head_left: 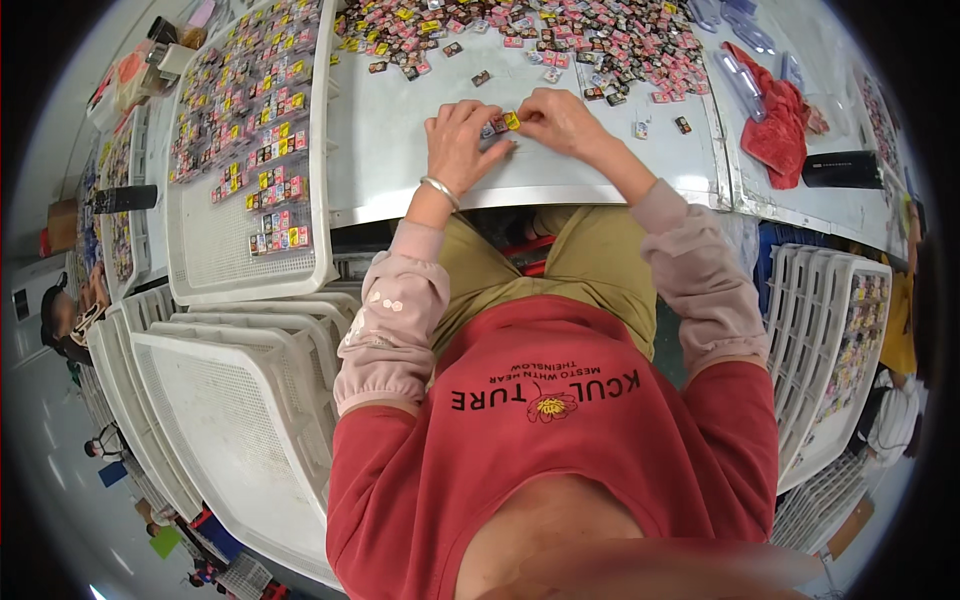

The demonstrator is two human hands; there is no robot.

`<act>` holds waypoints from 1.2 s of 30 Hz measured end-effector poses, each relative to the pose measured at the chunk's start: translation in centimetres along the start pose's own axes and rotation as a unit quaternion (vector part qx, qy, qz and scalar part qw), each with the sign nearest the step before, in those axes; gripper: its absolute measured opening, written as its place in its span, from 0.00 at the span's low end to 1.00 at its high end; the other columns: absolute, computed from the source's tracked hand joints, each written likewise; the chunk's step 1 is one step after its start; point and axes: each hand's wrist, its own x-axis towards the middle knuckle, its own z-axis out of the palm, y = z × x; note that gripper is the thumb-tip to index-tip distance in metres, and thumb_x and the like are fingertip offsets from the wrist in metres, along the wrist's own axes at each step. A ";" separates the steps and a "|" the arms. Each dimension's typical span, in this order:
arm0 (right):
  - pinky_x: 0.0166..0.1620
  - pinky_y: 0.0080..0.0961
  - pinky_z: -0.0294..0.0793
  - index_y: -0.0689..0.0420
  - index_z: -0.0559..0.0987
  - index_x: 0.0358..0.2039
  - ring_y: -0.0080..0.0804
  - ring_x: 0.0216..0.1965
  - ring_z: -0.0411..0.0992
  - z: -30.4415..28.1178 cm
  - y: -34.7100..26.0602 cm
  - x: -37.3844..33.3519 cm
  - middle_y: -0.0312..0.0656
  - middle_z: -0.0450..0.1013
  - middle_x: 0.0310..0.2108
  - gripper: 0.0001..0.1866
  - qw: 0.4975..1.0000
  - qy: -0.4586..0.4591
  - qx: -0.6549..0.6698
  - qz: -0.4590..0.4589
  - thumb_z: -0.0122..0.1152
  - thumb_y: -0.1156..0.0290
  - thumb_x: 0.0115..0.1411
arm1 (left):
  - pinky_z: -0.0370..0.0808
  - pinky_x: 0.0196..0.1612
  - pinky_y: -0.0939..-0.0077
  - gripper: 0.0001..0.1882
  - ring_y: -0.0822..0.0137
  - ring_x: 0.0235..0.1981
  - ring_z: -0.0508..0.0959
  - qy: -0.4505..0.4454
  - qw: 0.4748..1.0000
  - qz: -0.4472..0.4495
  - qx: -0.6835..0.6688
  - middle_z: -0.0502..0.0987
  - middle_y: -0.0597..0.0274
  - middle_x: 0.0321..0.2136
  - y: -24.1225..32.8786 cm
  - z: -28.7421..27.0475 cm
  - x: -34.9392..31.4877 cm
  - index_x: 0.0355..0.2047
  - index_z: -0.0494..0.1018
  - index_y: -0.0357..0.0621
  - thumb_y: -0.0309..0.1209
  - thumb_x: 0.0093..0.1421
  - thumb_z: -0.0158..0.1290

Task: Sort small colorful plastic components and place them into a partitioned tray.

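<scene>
My left hand (pixel 462 145) lies over the near part of the metal tabletop, fingers curled round a short row of small printed blocks (pixel 492 128). The thumb presses from the near side, and the fingers hide part of the row. At the row's right end, my right hand (pixel 560 122) pinches a small yellow block (pixel 512 120) against the others. Beyond both hands spreads a large heap of loose blocks (pixel 620 45) in pink, black, yellow and white. A stray black block (pixel 683 125) and a pale block (pixel 641 129) lie right of my right hand.
A white mesh tray (pixel 215 240) to my left bears many grouped blocks. Stacked white trays (pixel 230 400) stand below it, and more trays (pixel 820 340) at my right. A red cloth (pixel 775 135), clear plastic pieces (pixel 745 35) and a black box (pixel 842 170) sit on the right.
</scene>
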 end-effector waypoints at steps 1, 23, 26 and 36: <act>0.33 0.32 0.73 0.58 0.80 0.31 0.41 0.28 0.73 0.5 -0.2 -0.5 0.43 0.74 0.29 0.06 1.000 -0.001 -0.001 0.000 0.59 0.74 0.52 | 0.60 0.42 0.66 0.19 0.61 0.41 0.70 0.001 1.000 0.000 -0.001 0.74 0.69 0.38 0.0 0.3 0.1 0.38 0.77 0.54 0.37 0.43 0.63; 0.37 0.18 0.75 0.61 0.74 0.34 0.24 0.35 0.76 -2.3 -0.7 0.0 0.37 0.72 0.33 0.08 0.911 0.049 0.401 0.082 0.52 0.70 0.63 | 0.72 0.33 0.81 0.11 0.76 0.31 0.74 -0.115 0.841 -0.173 -0.499 0.76 0.65 0.34 0.0 0.1 3.4 0.42 0.73 0.35 0.25 0.59 0.53; 0.38 0.18 0.75 0.60 0.76 0.35 0.22 0.35 0.75 -3.2 -0.9 0.2 0.36 0.74 0.34 0.07 0.859 0.014 0.500 0.104 0.56 0.69 0.62 | 0.73 0.35 0.82 0.11 0.77 0.32 0.75 -0.114 0.825 -0.171 -0.527 0.77 0.65 0.33 0.5 -0.8 3.7 0.42 0.73 0.33 0.24 0.59 0.54; 0.39 0.17 0.75 0.57 0.77 0.36 0.18 0.35 0.73 -6.4 -1.9 3.2 0.33 0.74 0.33 0.08 0.826 -0.118 0.545 0.085 0.61 0.67 0.58 | 0.73 0.26 0.84 0.06 0.78 0.23 0.75 -0.033 0.922 -0.064 -0.380 0.77 0.64 0.24 1.2 -4.8 6.1 0.28 0.73 0.35 0.22 0.52 0.59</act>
